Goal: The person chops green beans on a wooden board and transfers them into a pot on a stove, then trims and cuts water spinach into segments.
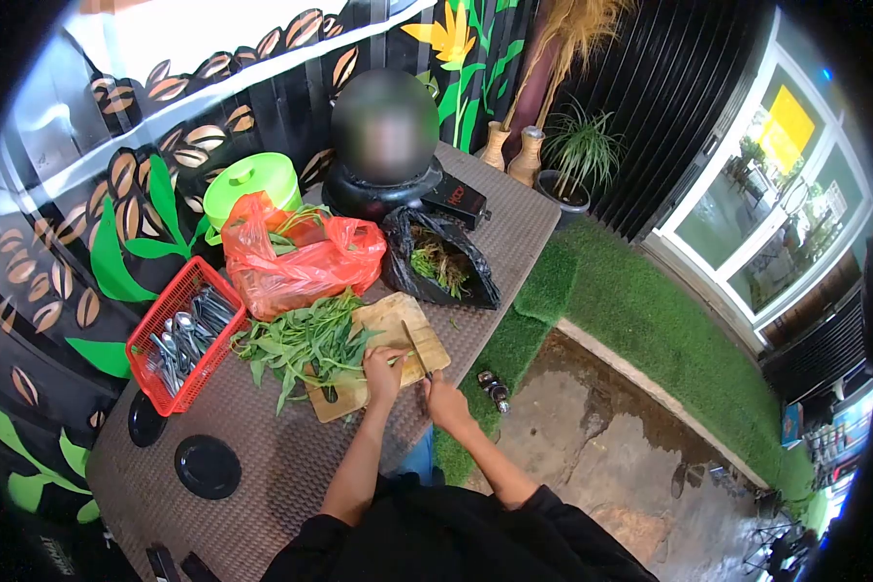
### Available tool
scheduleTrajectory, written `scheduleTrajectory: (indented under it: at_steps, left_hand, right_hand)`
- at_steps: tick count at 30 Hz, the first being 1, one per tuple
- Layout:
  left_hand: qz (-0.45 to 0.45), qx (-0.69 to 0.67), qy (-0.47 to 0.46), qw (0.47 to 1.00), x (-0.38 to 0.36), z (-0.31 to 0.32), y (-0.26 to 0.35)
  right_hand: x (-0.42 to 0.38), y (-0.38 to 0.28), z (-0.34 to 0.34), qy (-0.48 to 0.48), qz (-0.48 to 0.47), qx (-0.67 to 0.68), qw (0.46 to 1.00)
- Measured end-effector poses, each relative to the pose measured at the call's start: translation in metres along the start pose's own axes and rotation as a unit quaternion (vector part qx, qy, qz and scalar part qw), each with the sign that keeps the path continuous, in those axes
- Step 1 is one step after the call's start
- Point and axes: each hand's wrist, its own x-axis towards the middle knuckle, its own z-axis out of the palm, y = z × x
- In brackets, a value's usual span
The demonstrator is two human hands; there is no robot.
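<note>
My right hand (pixel 446 402) is closed around the handle of a knife (pixel 415 345), whose blade points away from me over the wooden cutting board (pixel 412 312). Just left of the blade, my left hand (pixel 382 372) pinches the stems of some leafy greens above the board. The main pile of leafy greens (pixel 306 341) has long narrow leaves; it spreads over the board's left side and onto the table. My fingers partly hide the held stems.
Behind the board stand a red plastic bag (pixel 301 267), a black bag of greens (pixel 441 262) and a green lidded pot (pixel 250 180). A red basket (pixel 184 335) of cutlery and black plates (pixel 207 467) are left on the woven table (pixel 281 456).
</note>
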Motion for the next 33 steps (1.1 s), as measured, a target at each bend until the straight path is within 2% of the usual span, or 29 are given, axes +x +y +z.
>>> scheduleTrajectory:
  at_steps: [2, 5, 8, 9, 12, 18, 19, 21, 25, 30, 33]
  left_hand:
    - [0.003, -0.001, 0.007, 1.0, -0.001, 0.002, -0.004]
    - [-0.023, -0.012, -0.006, 1.0, 0.0, -0.007, 0.01]
    - [0.0, -0.006, -0.011, 1.0, -0.001, -0.006, 0.007]
    - [0.001, -0.005, -0.01, 1.0, 0.0, -0.006, 0.008]
    - [0.015, 0.015, -0.001, 1.0, 0.0, -0.01, 0.01]
    - [0.018, 0.023, -0.017, 0.999, -0.003, -0.011, 0.013]
    - [0.019, 0.032, -0.007, 0.999, -0.005, -0.009, 0.013]
    - [0.019, 0.042, 0.002, 0.999, -0.006, -0.009, 0.012]
    - [0.011, 0.048, -0.008, 0.999, -0.008, -0.01, 0.015]
    - [0.017, 0.054, -0.005, 0.998, -0.008, -0.011, 0.018]
    - [0.018, 0.065, 0.004, 0.998, -0.007, -0.01, 0.016]
  right_hand:
    - [0.005, -0.003, 0.003, 0.009, 0.016, -0.004, 1.0]
    - [0.028, 0.008, 0.007, 0.009, -0.024, 0.01, 1.0]
    - [0.018, 0.015, 0.007, 0.012, -0.048, 0.02, 0.999]
    - [0.01, 0.006, 0.004, -0.016, 0.017, 0.0, 1.0]
    - [0.013, -0.006, 0.009, -0.02, 0.045, -0.035, 0.998]
    - [0.022, 0.008, 0.002, -0.008, -0.031, -0.02, 0.999]
    - [0.018, 0.004, 0.001, -0.007, -0.032, -0.021, 0.999]
    - [0.009, -0.005, 0.005, -0.028, 0.036, -0.024, 0.999]
    - [0.034, -0.004, 0.01, -0.003, 0.011, 0.005, 1.0]
    - [0.04, 0.007, 0.0, -0.039, -0.032, 0.01, 0.999]
    - [0.017, -0.004, 0.007, -0.019, 0.013, -0.007, 1.0]
